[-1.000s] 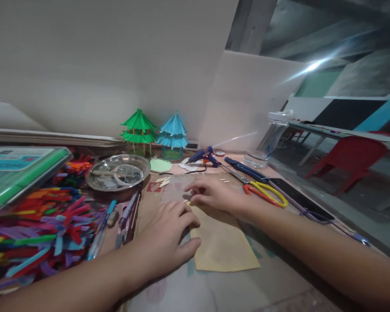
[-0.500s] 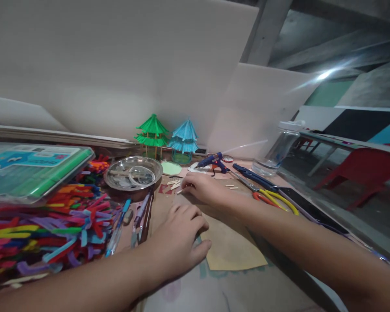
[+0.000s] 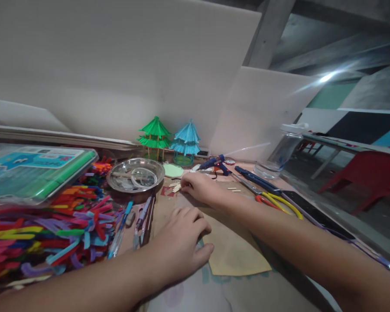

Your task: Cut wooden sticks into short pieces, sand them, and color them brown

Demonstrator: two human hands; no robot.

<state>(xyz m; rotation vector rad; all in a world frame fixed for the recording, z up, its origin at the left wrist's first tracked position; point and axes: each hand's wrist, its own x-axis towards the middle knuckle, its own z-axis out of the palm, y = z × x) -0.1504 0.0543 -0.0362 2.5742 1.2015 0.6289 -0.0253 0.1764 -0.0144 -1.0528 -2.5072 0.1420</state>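
My left hand (image 3: 185, 236) lies palm down on the work surface, its fingers stretched and slightly apart, with nothing in it that I can see. Part of it covers the left edge of a yellow paper piece (image 3: 237, 251). Farther forward, my right hand (image 3: 199, 188) has its fingers bent together at the right edge of a small pile of short pale sticks (image 3: 174, 187). What the fingertips hold, if anything, is hidden. Several more short sticks (image 3: 234, 190) lie to the right of that hand. Behind it rests a blue hot glue gun (image 3: 214, 162) with a red light showing.
At the back stand a green pagoda model (image 3: 155, 134) and a blue one (image 3: 186, 138). To the left are a metal dish (image 3: 134, 161), coloured pipe cleaners (image 3: 81, 216), a plastic case (image 3: 35, 173) and pens (image 3: 121, 227). Scissors (image 3: 282, 201), a phone (image 3: 315, 212) and a clear bottle (image 3: 277, 151) occupy the right.
The right hand has come up to the stick pile. The short stick whose tip stuck out of its fingers before no longer shows apart from the pile. My left hand stays in place.
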